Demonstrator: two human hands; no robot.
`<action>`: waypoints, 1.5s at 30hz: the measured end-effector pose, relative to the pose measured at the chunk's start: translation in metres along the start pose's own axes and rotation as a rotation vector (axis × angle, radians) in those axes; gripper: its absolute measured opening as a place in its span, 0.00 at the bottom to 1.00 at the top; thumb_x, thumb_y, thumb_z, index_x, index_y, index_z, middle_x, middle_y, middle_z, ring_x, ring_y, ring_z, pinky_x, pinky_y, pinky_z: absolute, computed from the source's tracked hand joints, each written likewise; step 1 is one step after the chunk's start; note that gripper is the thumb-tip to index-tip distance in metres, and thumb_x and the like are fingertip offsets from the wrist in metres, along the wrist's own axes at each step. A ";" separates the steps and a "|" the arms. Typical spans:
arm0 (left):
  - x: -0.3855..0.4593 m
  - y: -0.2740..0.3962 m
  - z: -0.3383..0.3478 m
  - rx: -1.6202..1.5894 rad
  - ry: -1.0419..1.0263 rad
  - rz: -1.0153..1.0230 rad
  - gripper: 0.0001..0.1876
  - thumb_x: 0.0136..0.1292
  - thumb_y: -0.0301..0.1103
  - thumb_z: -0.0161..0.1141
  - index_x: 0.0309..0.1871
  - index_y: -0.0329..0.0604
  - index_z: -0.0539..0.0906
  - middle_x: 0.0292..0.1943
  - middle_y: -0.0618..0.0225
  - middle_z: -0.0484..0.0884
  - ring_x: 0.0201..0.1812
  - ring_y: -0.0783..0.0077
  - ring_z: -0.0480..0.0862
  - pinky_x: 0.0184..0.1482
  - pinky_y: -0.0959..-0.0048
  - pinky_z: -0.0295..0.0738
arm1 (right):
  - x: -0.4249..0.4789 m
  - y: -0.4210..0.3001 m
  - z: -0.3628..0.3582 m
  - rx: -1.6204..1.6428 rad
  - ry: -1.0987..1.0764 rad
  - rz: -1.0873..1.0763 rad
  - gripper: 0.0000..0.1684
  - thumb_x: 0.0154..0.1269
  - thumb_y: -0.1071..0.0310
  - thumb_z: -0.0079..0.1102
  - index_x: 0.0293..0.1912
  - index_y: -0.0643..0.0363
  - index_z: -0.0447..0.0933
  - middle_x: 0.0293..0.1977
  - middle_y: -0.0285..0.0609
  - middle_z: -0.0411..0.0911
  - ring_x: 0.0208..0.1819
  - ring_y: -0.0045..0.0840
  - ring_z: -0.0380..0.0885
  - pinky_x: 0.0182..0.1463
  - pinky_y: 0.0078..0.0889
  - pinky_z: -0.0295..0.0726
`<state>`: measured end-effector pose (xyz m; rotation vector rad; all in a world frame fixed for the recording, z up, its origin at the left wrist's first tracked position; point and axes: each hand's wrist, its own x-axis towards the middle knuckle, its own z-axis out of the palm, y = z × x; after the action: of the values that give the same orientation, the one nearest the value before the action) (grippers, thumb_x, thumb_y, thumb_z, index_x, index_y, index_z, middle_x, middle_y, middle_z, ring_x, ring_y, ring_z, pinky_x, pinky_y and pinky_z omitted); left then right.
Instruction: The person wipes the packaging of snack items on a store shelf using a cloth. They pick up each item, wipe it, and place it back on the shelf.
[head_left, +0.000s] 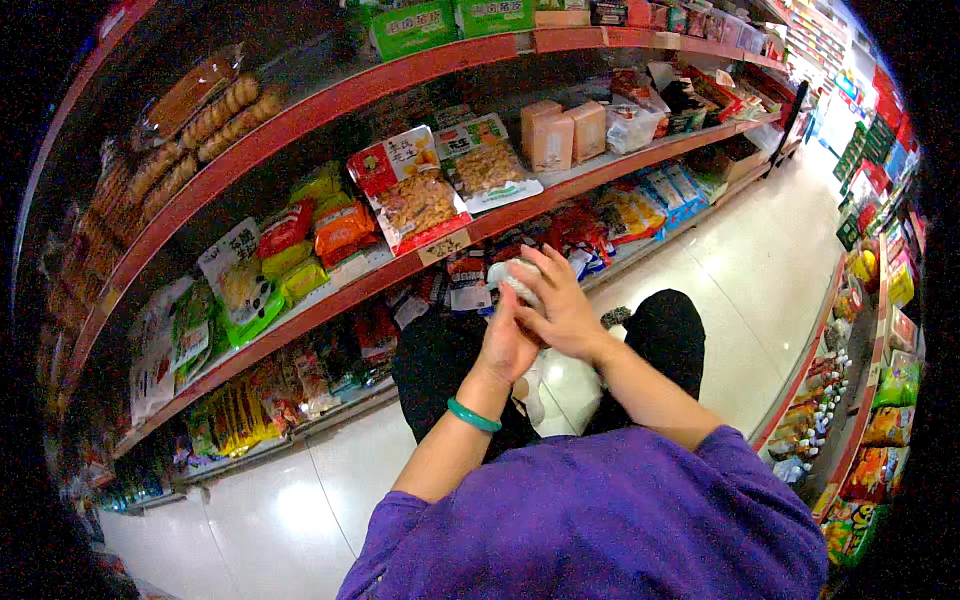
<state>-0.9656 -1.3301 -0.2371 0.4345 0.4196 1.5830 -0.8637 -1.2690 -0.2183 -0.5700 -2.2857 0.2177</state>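
My two hands meet in front of the shelves, above my bent knees. Between them is a small white object (501, 275), perhaps a crumpled cloth; fingers cover much of it, so its kind is unclear. My left hand (504, 341), with a green bangle (474, 417) on its wrist, cups it from the near left side. Over its right side lie the fingers of my right hand (559, 307). Just beyond the hands, dark packets (466, 279) fill part of the bottom shelf. Two peanut packs (412, 199) (487, 166) stand on the shelf above.
The red-edged shelf rack (330, 289) curves across the left and front. It carries pink boxes (551, 139), orange packets (343, 229) and a pack with a panda (240, 289). Another stocked rack (862, 390) lines the right. Pale floor tiles (712, 255) run along the aisle.
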 end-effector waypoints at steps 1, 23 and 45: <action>-0.008 0.001 0.007 0.011 -0.005 0.019 0.32 0.66 0.60 0.41 0.66 0.48 0.61 0.65 0.67 0.63 0.67 0.64 0.61 0.68 0.62 0.54 | 0.000 -0.003 0.008 0.084 0.021 0.036 0.29 0.57 0.67 0.59 0.60 0.53 0.67 0.61 0.46 0.61 0.63 0.39 0.59 0.67 0.39 0.56; -0.016 0.068 0.038 -0.367 -0.239 0.214 0.31 0.63 0.60 0.47 0.59 0.44 0.69 0.57 0.55 0.73 0.58 0.59 0.73 0.59 0.62 0.71 | 0.028 -0.074 0.042 2.213 0.070 0.694 0.32 0.71 0.44 0.36 0.63 0.55 0.59 0.60 0.48 0.65 0.61 0.36 0.66 0.66 0.38 0.62; -0.002 0.215 -0.080 2.150 0.928 0.961 0.17 0.57 0.35 0.60 0.49 0.40 0.76 0.46 0.54 0.77 0.49 0.52 0.76 0.51 0.60 0.72 | -0.012 -0.049 0.060 1.867 -0.165 0.976 0.20 0.73 0.58 0.38 0.57 0.57 0.65 0.49 0.40 0.73 0.49 0.27 0.75 0.53 0.35 0.75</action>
<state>-1.1910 -1.3445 -0.1948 1.6029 3.0199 1.4120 -0.9161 -1.3170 -0.2523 -0.4668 -0.8404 2.4270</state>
